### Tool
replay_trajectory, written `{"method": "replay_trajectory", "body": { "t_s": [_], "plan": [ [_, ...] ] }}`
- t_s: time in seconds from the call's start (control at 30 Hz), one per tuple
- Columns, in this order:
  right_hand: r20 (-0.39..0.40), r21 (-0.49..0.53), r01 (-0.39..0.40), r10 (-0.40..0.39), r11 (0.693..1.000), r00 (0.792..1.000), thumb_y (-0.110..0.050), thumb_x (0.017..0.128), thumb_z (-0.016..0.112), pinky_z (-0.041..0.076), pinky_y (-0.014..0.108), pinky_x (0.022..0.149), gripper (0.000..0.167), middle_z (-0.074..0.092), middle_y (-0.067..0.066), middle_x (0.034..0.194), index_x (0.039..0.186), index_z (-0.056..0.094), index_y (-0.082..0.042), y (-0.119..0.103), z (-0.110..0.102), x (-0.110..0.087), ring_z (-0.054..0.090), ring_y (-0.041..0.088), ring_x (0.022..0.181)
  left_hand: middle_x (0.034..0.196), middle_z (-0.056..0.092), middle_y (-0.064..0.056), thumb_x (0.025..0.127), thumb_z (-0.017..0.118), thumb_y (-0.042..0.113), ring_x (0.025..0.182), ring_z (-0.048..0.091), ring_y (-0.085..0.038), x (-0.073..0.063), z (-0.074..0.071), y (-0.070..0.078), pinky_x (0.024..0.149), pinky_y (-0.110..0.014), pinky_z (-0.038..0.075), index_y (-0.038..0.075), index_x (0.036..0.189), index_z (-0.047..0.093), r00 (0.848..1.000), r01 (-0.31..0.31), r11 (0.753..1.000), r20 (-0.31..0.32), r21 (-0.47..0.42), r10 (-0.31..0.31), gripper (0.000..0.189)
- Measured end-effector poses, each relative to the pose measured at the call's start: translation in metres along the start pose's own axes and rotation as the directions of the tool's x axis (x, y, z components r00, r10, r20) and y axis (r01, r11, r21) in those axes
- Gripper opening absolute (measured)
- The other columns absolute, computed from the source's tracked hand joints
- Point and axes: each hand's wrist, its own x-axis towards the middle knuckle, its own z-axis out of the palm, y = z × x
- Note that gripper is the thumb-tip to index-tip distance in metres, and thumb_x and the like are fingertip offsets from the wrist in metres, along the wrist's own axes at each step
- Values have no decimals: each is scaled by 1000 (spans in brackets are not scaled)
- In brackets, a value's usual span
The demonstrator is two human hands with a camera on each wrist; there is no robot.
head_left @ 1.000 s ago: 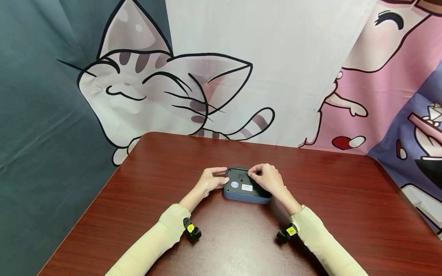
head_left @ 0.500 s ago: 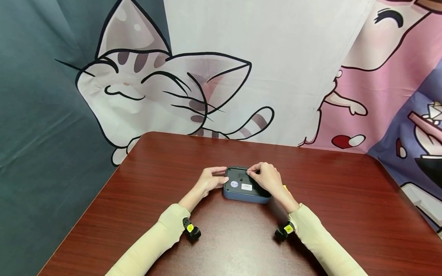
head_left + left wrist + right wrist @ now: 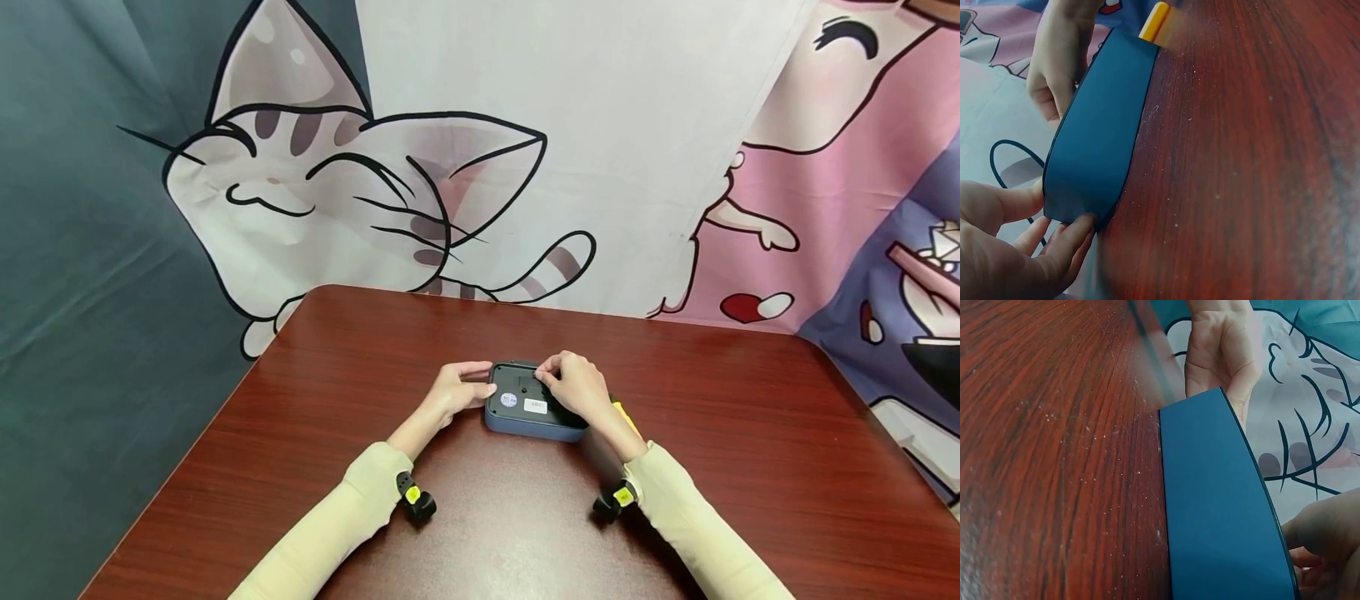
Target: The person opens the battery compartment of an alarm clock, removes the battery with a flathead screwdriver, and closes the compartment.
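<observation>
A blue box-shaped device (image 3: 534, 428) lies on the table with its black back panel facing up. The panel bears a round sticker (image 3: 508, 400) and a white barcode label (image 3: 536, 406). My left hand (image 3: 452, 390) grips the device's left end, thumb at the upper edge and fingers along the side. Over the panel's upper right part, my right hand (image 3: 577, 385) pinches with thumb and forefinger at a small piece, too tiny to make out and mostly hidden by the fingertips. In the left wrist view the device's plain blue side (image 3: 1100, 125) stands between both hands.
A yellow stick-like thing (image 3: 624, 414) lies right of the device, partly behind my right wrist; its rounded yellow end (image 3: 1154, 22) shows in the left wrist view. The reddish-brown table (image 3: 360, 350) reaches back to a cartoon-printed cloth (image 3: 637, 167).
My right hand and forearm have shifted slightly left and up, its fingertips staying at the panel. More of the yellow thing shows beside the wrist. The left hand keeps its hold.
</observation>
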Motion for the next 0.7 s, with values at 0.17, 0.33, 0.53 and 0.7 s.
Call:
{"method": "replay_trajectory", "body": {
  "t_s": [0.17,0.33,0.53,0.7],
  "plan": [
    [3,-11,39,-39,999,999,-23,89,68,52,39,63,11,65,1,85,85,74,-16,0,2,0,63,22,80,128,59,-25,84,65,-8,89,66,-16,0,-1,-1,84,-36,59,-2,131,56,1000,2,1000,-9,-18,-2,48],
    [-12,-6,58,-58,998,998,-20,89,68,51,37,61,10,65,3,83,84,73,-14,0,1,0,62,21,76,129,59,-24,85,65,-8,90,65,-16,2,0,-1,85,-36,59,-1,131,57,1000,0,1000,-9,-15,-1,47],
    [-5,-10,65,-65,998,998,-19,90,67,52,35,61,11,67,2,81,83,73,-13,0,1,2,63,20,75,129,59,-23,85,65,-6,91,66,-16,3,0,-1,85,-36,59,1,131,57,1000,11,1000,-14,3,-11,47],
    [2,-16,69,-69,998,998,-17,90,67,51,34,62,12,69,3,81,82,73,-11,-2,-1,2,62,19,74,129,59,-23,86,65,-5,90,66,-16,0,1,1,85,-37,59,0,131,57,1000,2,1000,-9,17,-1,47]
  ]
}}
